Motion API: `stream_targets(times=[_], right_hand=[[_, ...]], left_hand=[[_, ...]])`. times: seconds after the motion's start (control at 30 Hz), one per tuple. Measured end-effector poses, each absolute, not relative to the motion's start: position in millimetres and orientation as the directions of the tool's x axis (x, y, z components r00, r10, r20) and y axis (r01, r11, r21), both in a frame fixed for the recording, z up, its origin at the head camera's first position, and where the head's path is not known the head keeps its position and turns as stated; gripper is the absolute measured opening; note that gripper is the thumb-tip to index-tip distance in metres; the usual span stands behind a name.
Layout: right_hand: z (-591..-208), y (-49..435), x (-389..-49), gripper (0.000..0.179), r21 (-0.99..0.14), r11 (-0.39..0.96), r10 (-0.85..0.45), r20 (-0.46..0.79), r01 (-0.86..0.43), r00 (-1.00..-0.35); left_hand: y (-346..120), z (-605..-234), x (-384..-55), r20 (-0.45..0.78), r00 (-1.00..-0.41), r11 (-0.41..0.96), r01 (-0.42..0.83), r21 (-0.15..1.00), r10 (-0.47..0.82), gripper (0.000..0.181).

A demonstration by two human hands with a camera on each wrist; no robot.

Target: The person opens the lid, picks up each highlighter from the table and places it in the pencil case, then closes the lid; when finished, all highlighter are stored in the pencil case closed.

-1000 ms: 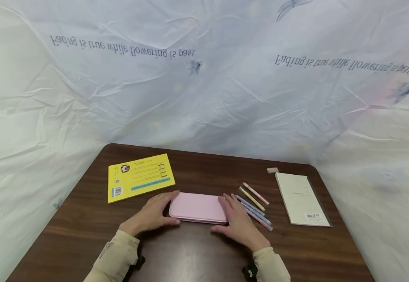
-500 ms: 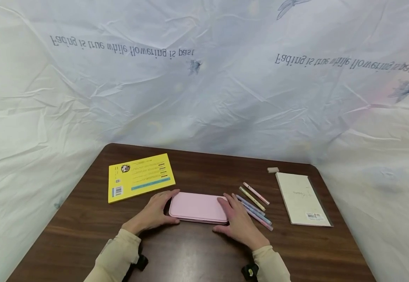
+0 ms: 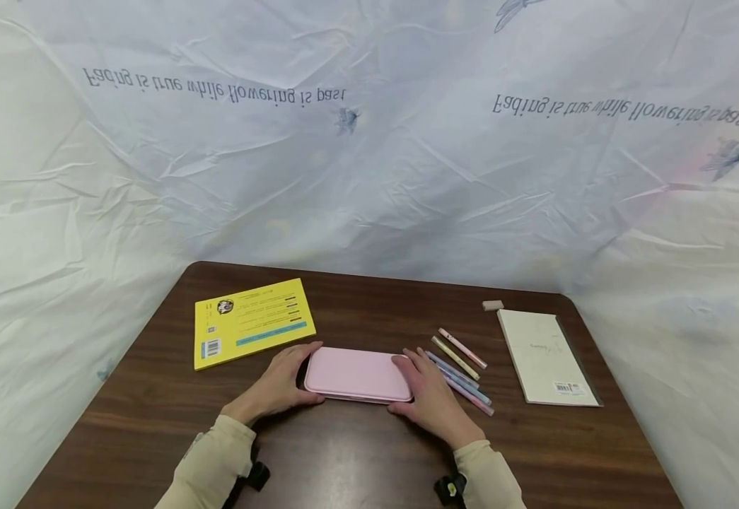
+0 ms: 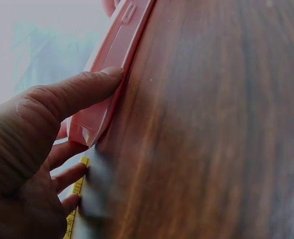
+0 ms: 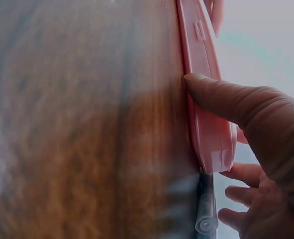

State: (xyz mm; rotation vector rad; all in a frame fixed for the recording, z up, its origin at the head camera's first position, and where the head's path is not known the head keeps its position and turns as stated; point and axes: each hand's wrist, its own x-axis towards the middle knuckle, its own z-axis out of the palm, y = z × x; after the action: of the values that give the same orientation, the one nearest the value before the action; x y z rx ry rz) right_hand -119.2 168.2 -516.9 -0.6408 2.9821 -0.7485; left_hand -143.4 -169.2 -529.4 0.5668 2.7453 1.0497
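A pink pencil case (image 3: 358, 373) with rounded corners and a closed lid lies flat on the dark wooden table. My left hand (image 3: 278, 384) grips its left end, thumb on the near side and fingers at the far side. At the right end my right hand (image 3: 434, 398) holds it the same way, with a finger over the lid's edge. In the left wrist view the thumb presses the case's side wall (image 4: 104, 82). The right wrist view shows the other thumb on the wall (image 5: 209, 129), near a small latch. My far fingers are partly hidden by the case.
Several slim coloured pens (image 3: 458, 382) lie just right of my right hand. A yellow book (image 3: 254, 322) is at the back left. To the right lie a cream notebook (image 3: 547, 357) and a small eraser (image 3: 492, 305). A white printed sheet (image 3: 369, 177) hangs behind the table.
Both hands stay on the pencil case, which keeps its place. My right thumb has shifted very slightly inward against the near edge. The head view has tilted a little.
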Motion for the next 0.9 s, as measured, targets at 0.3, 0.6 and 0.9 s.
stream_targets(times=[0.3, 0.6, 0.9], right_hand=[[-516.0, 167.0, -120.6, 0.079, -0.449, 0.783, -0.414, 0.137, -0.429, -0.9], [-513.5, 164.7, -122.7, 0.08, -0.42, 0.784, -0.437, 0.148, -0.456, -0.887], [-515.6, 165.6, -125.8, 0.08, -0.409, 0.778, -0.45, 0.167, -0.477, -0.877]], left_hand=[[-169.3, -530.4, -144.5, -0.004, -0.92, 0.668, 0.281, 0.689, 0.391, 0.1], [-171.3, -535.1, -146.3, 0.026, -0.916, 0.639, 0.299, 0.709, 0.4, 0.102], [-171.6, -535.3, -147.1, 0.01, -0.918, 0.622, 0.277, 0.732, 0.397, 0.102]])
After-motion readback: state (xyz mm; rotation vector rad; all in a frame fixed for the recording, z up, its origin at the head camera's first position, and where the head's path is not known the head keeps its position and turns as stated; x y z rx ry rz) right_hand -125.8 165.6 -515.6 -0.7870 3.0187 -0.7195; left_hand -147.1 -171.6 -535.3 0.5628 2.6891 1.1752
